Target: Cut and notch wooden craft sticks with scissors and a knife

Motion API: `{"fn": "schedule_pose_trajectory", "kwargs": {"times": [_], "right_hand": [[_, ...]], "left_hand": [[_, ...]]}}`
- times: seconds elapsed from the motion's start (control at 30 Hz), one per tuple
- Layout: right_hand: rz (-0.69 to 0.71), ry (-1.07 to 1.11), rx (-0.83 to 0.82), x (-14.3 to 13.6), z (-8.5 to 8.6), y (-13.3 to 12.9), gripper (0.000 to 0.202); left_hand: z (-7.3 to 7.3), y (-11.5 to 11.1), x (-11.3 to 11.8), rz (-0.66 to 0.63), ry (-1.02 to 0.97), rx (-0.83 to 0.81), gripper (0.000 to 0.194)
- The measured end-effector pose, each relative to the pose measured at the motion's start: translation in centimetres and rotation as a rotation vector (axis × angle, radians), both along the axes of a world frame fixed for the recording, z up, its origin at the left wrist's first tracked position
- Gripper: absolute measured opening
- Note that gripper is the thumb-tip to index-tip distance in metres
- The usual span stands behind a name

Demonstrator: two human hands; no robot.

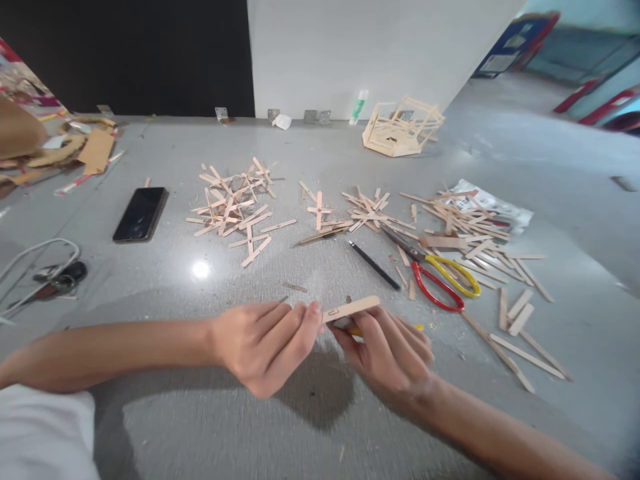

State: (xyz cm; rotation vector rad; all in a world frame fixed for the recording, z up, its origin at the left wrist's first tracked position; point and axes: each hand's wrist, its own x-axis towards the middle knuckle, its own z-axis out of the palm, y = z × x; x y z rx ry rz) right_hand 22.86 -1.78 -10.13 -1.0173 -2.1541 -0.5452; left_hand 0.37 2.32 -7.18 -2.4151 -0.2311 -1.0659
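My left hand (273, 343) is closed, pinching one end of a wooden popsicle stick (353, 308) between thumb and fingers. The stick points right, tilted slightly up, with a small dark rectangular outline marked on its face. My right hand (393, 347) is wrapped round a yellow cutter (356, 331), mostly hidden by the fingers; its grey front end is just under the stick. Beyond the hands lie a black pen-like craft tool (374, 265) and scissors (443, 275) with one red and one yellow handle loop.
Crossed stick pieces (227, 207) lie in a heap at centre left, and loose sticks (480, 233) spread to the right near a plastic packet (495, 203). A stick-built frame (400, 130) and a glue tube (359, 108) stand at the back. A phone (141, 215) and cable (67, 241) lie left.
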Motion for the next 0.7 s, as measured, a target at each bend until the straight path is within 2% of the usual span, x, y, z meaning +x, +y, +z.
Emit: {"fn": "schedule_pose_trajectory", "kwargs": {"times": [0.1,0.17,0.3,0.37,0.43,0.53,0.7], "right_hand": [[-0.057,-0.111,-0.075,0.0,0.8,0.3,0.022],[-0.107,-0.215,-0.140,0.0,1.3,0.5,0.024],[-0.151,-0.432,-0.318,0.6,1.9,0.8,0.021],[-0.136,-0.504,-0.422,1.0,2.1,1.0,0.023],[-0.114,-0.545,-0.495,1.2,2.2,1.4,0.024],[-0.066,-0.562,-0.543,1.1,2.0,2.1,0.024],[-0.050,-0.627,-0.516,0.7,1.2,2.8,0.021]], "left_hand": [[0.5,-0.3,0.2,0.118,-0.072,-0.650,0.025],[0.7,0.3,0.3,0.202,-0.056,-1.057,0.032],[0.1,3.2,0.1,0.217,0.117,-1.526,0.035],[-0.6,4.5,-0.1,0.187,0.271,-1.625,0.033],[-1.3,5.2,-0.2,0.150,0.310,-1.659,0.031],[-1.9,5.1,0.0,0.130,0.249,-1.562,0.023],[-2.7,4.9,0.3,0.067,0.254,-1.489,0.025]]}}
